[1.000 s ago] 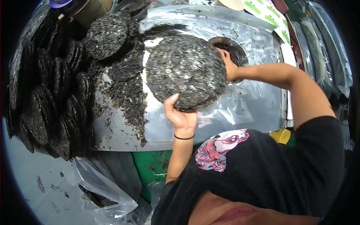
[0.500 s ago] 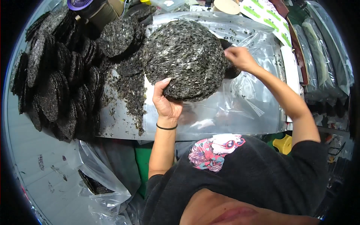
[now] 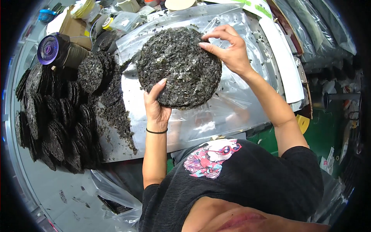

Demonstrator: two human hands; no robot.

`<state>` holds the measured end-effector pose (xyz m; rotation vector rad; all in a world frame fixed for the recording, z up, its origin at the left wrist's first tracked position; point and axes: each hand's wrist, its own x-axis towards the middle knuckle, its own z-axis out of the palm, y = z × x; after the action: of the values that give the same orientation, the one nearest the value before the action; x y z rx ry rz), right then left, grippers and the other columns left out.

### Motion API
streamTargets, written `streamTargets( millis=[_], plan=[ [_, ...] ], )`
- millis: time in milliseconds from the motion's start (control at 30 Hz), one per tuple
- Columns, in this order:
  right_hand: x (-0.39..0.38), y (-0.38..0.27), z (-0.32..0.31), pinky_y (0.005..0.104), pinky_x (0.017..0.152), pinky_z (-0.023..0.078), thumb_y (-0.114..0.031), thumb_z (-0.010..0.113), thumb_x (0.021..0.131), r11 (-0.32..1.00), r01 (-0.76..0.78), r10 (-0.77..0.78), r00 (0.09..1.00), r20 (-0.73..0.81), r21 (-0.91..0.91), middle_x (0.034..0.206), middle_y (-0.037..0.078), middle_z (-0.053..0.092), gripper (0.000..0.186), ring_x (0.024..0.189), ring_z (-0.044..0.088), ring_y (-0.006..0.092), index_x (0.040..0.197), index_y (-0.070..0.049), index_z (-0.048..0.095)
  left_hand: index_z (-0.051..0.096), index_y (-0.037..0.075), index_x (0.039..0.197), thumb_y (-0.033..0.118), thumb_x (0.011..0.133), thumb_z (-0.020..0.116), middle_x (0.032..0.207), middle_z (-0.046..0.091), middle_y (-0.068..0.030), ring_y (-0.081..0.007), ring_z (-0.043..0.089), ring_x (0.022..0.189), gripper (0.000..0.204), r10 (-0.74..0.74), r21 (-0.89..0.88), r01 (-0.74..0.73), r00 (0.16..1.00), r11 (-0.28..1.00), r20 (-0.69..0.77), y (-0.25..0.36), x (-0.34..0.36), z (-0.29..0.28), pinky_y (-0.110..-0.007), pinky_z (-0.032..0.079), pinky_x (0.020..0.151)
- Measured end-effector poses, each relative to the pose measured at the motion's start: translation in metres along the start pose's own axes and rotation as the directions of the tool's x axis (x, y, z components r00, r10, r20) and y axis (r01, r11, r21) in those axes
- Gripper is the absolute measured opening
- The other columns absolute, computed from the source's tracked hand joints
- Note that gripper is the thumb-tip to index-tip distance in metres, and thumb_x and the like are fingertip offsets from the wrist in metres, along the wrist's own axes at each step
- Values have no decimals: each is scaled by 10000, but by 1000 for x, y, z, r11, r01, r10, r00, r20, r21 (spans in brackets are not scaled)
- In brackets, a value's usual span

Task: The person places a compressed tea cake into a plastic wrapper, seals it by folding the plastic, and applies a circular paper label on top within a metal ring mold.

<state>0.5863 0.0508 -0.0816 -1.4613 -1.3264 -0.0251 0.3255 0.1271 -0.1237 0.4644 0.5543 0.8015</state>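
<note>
A large, round, dark disc of dried seaweed (image 3: 179,71) is held up over the plastic-covered table, its rough face toward me. My left hand (image 3: 157,106) grips its lower left edge, thumb on the face and the other fingers hidden underneath. At the upper right rim, my right hand (image 3: 228,48) has thumb and forefinger pinched on the seaweed surface; whether a loose bit is between them is too small to tell. To the left, several stacks of similar seaweed discs (image 3: 58,139) lean together, with a smaller stack (image 3: 91,73) behind them.
Clear plastic sheeting (image 3: 205,125) covers the table, with seaweed crumbs (image 3: 119,123) left of it. A purple-fronted fan (image 3: 48,50) stands at the back left, near a clear plastic box (image 3: 125,21). Plastic-wrapped packs (image 3: 309,23) lie at the far right. A plastic bag (image 3: 116,189) hangs below the table.
My view has shifted and turned. My right hand has moved from beside the disc onto its upper right rim. The dark round piece behind the disc's right side no longer shows.
</note>
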Motion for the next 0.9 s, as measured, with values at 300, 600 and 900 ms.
streamTargets(
  millis=[300,600,900],
  plan=[
    [17,19,36,366,690,515,-158,778,810,994,-10,49,934,354,-110,781,102,696,122,750,660,247,841,-40,770,508,-32,1355,-39,847,672,1235,647,-163,-280,667,1076,535,99,250,-117,992,961,81,1,3,2,-404,558,974],
    [62,56,36,294,758,583,-93,706,913,149,-844,668,470,577,515,954,146,749,200,814,709,169,1028,70,720,483,-13,1390,-51,861,628,1238,653,-165,-297,676,1102,550,53,28,-50,991,998,-124,11,13,-23,-446,582,978],
    [280,247,103,324,874,535,-209,704,932,980,54,-98,968,-232,-191,978,162,744,254,975,701,246,1011,31,731,474,-14,1407,-70,847,600,1249,646,-177,-311,678,1092,576,-24,-78,7,976,997,-215,15,11,-35,-447,578,969]
  ],
)
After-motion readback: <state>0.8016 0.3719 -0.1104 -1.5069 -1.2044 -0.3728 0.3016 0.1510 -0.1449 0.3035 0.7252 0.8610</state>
